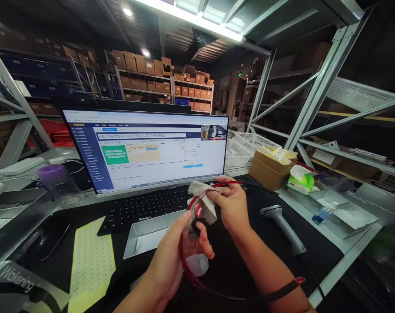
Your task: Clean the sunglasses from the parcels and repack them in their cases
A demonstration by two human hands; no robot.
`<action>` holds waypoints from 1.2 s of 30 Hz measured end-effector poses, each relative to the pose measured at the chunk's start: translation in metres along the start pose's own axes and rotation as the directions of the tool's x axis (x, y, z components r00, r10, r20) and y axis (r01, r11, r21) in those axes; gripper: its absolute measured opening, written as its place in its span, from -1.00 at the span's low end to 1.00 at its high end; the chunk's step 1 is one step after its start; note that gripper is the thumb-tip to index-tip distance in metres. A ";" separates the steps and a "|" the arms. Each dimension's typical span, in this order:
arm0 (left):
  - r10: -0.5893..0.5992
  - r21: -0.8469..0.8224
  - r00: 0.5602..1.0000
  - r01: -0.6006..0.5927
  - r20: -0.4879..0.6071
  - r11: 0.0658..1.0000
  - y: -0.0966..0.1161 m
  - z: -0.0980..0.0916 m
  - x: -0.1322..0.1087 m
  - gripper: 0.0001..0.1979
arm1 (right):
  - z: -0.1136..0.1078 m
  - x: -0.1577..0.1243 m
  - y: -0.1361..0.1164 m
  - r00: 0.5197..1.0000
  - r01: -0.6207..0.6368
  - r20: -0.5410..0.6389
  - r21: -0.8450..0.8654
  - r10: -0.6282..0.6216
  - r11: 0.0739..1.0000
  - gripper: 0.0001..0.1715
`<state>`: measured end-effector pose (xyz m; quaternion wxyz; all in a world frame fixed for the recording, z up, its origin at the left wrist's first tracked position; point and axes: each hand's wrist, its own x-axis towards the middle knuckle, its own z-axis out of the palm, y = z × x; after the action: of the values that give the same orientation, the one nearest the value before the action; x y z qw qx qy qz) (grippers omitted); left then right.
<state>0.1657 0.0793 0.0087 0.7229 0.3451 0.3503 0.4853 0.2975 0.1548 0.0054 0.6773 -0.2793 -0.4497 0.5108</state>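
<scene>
My left hand [179,256] is closed round a small black connector at the end of a red cable [183,265], with a red glow showing at its tip. A white wad sits under that palm. My right hand [228,202] pinches a pale wiping cloth [202,198] against the connector end. The red cable loops down below both hands and also runs off to the right past my right hand. Both hands hover just in front of a black keyboard [145,206] and a lit monitor [147,148].
A grey handheld scanner [282,226] lies right of my hands on the black mat. A yellow label sheet [91,261] lies at left, a metal tray [148,234] below the keyboard. A cardboard box [270,167], tissue pack [300,180] and white baskets [246,148] stand at right, among shelving.
</scene>
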 end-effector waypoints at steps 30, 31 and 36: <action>-0.028 0.049 0.975 0.018 0.219 0.999 0.027 -0.016 -0.021 -0.40 | -0.056 0.029 -0.048 0.997 -0.003 0.072 0.008 0.003 1.000 -0.46; -0.030 0.043 0.974 0.021 0.223 0.999 0.028 -0.017 -0.022 -0.40 | -0.052 0.025 -0.047 0.997 -0.016 0.080 0.006 0.015 1.000 -0.46; -0.021 0.041 0.977 0.013 0.212 0.999 0.030 -0.022 -0.022 -0.41 | -0.036 0.011 -0.044 0.990 -0.053 0.130 -0.016 0.055 0.998 -0.47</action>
<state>0.1274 0.0712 0.0266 0.7533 0.4063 0.2835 0.4325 0.3501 0.1544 0.0301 0.6306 -0.2617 -0.4886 0.5433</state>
